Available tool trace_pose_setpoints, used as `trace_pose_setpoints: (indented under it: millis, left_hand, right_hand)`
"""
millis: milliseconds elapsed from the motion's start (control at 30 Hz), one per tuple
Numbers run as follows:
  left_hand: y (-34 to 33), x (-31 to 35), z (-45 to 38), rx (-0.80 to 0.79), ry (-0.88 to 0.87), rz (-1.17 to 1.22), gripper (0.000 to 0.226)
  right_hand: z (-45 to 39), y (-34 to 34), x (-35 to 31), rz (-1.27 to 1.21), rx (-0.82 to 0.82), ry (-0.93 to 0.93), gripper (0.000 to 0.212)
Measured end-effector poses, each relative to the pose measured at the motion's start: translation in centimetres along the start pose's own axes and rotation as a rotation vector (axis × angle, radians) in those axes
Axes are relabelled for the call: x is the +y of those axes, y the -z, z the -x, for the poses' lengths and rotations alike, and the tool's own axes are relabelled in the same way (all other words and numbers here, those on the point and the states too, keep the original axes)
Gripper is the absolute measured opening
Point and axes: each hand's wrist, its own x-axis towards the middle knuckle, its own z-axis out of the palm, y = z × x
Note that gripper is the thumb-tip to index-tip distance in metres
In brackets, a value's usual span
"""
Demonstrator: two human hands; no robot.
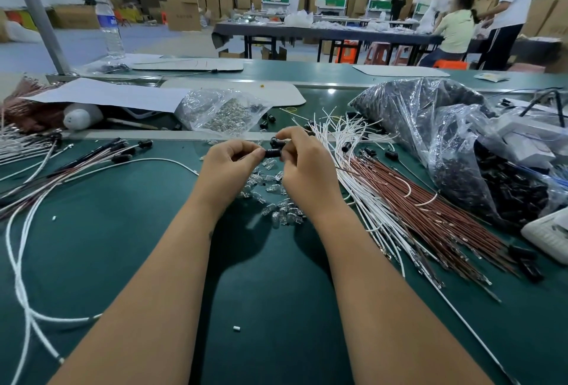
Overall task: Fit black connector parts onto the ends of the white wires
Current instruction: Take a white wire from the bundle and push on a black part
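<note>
- A black connector part (272, 152) is pinched between the curled fingers of the left hand (229, 166) and right hand (302, 163).
- Small clear bulbs (278, 209) are scattered just below the fingers.

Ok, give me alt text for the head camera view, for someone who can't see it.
Both hands, left hand and right hand, pinch a black connector part above small clear bulbs on a green table. White wires and brown wires lie to the right.
</note>
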Motion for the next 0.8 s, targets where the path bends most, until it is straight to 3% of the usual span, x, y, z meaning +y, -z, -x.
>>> trace_pose_setpoints:
  millis: [233, 400, 500, 600, 700, 800]
  left_hand:
    - [0.0, -0.1, 0.0, 0.000, -0.158, -0.140, 0.003]
    - [0.7, -0.8, -0.4, 0.070, -0.274, -0.486, 0.011]
    - [1.8, -1.5, -0.9, 0.303, -0.095, -0.786, 0.016]
    - [2.6, -1.7, -0.8, 0.433, 0.043, -0.894, 0.017]
    - [2.1, -1.3, -0.5, 0.422, -0.104, -0.854, 0.024]
    - [0.7, -0.5, -0.1, 0.316, -0.369, -0.802, 0.027]
  right_hand:
    - [0.1, 0.0, -0.1, 0.046, -0.002, 0.056, 0.025]
    - [-0.1, 0.3, 0.7, 0.215, -0.022, 0.048, 0.018]
    - [-0.3, 1.0, 1.6, 0.275, 0.054, -0.057, 0.016]
    - [-0.3, 1.0, 1.6, 0.262, 0.060, -0.094, 0.015]
    - [-0.2, 0.7, 1.1, 0.182, 0.037, -0.084, 0.016]
    - [-0.2, 0.4, 0.6, 0.102, -0.004, -0.036, 0.016]
